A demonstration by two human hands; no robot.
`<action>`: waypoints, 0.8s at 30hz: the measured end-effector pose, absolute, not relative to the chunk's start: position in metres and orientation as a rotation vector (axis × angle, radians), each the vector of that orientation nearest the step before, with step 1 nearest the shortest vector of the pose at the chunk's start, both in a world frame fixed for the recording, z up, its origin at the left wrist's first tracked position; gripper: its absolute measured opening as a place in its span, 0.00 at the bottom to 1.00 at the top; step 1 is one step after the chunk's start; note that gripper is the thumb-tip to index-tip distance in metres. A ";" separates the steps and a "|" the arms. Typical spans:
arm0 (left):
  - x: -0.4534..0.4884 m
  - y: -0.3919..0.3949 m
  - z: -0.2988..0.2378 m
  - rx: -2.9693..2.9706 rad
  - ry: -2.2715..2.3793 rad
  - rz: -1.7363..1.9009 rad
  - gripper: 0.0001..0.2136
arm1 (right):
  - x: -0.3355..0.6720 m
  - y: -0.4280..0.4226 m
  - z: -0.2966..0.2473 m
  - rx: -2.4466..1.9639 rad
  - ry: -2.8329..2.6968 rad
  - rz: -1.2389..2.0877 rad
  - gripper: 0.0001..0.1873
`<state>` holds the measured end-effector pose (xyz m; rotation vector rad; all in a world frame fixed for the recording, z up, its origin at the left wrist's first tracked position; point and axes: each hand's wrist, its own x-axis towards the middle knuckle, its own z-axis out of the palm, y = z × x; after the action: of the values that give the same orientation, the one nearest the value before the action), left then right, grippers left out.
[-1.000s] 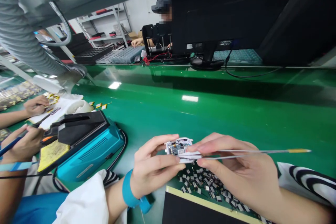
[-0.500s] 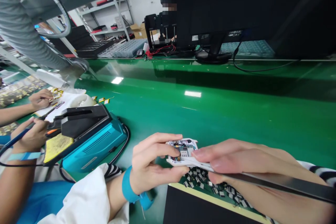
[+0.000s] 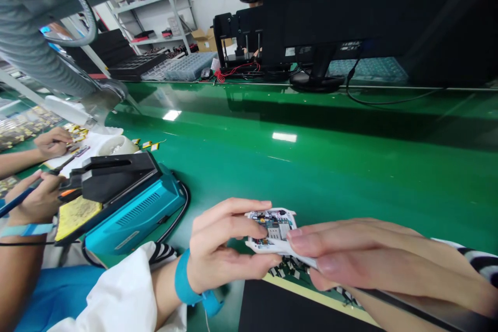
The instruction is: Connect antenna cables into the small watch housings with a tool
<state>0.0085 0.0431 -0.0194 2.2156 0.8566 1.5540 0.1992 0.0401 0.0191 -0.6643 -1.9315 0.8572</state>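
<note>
The left hand [image 3: 221, 249] firmly grasps a white plastic housing [image 3: 268, 246] with a small circuit board [image 3: 273, 226] set in it, fingers over the upper edge and thumb along the lower. The right hand [image 3: 373, 264] is clenched around long tweezers [image 3: 408, 310], its fingertips against the housing's right side; the tweezer tips are hidden. The housing is held over the green bench [image 3: 311, 166], just above scattered small black-and-white parts [image 3: 286, 270]. A blue wrist strap [image 3: 185, 280] circles the left wrist. Left of the housing sits a teal soldering station [image 3: 132, 212], and beyond it a co-worker's hand [image 3: 35, 197] holds a slim blue tool [image 3: 17, 202].
</note>
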 end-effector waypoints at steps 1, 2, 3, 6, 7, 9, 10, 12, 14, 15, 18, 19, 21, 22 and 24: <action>0.008 0.043 -0.020 2.222 0.850 1.549 0.10 | 0.199 0.039 0.016 -0.641 -1.891 0.874 0.11; 0.008 0.043 -0.020 2.227 0.846 1.547 0.11 | 0.198 0.039 0.012 -0.614 -1.846 0.889 0.11; 0.008 0.042 -0.019 2.232 0.847 1.544 0.11 | 0.198 0.038 0.008 -0.596 -1.809 0.898 0.10; 0.007 0.042 -0.018 2.249 0.856 1.552 0.13 | 0.199 0.040 0.001 -0.531 -1.774 0.900 0.09; 0.007 0.042 -0.018 2.256 0.855 1.556 0.14 | 0.200 0.042 0.000 -0.506 -1.783 0.897 0.09; 0.008 0.042 -0.017 2.276 0.843 1.547 0.14 | 0.203 0.045 0.000 -0.468 -1.809 0.892 0.09; 0.008 0.042 -0.017 2.285 0.838 1.549 0.15 | 0.204 0.048 0.001 -0.455 -1.823 0.887 0.09; 0.008 0.042 -0.017 2.294 0.831 1.551 0.15 | 0.208 0.052 0.001 -0.408 -1.861 0.880 0.09; 0.009 0.042 -0.017 2.297 0.824 1.568 0.15 | 0.212 0.056 0.002 -0.343 -1.929 0.880 0.09; 0.009 0.042 -0.017 2.298 0.821 1.578 0.15 | 0.214 0.057 0.001 -0.321 -1.970 0.877 0.10; 0.009 0.043 -0.016 2.308 0.816 1.585 0.14 | 0.216 0.057 -0.001 -0.306 -2.025 0.845 0.10; 0.009 0.043 -0.015 2.312 0.817 1.576 0.14 | 0.216 0.057 -0.002 -0.316 -2.005 0.829 0.09; 0.009 0.044 -0.013 2.324 0.817 1.556 0.13 | 0.215 0.055 -0.005 -0.341 -1.964 0.790 0.07; 0.008 0.044 -0.012 2.335 0.822 1.545 0.13 | 0.216 0.055 -0.006 -0.357 -1.959 0.761 0.07; 0.008 0.044 -0.009 2.360 0.837 1.536 0.12 | 0.217 0.055 -0.008 -0.385 -2.003 0.704 0.07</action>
<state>0.0084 0.0437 -0.0089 2.3601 0.8365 1.5360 0.2168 0.0554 -0.0082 -0.3851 -2.0033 0.7037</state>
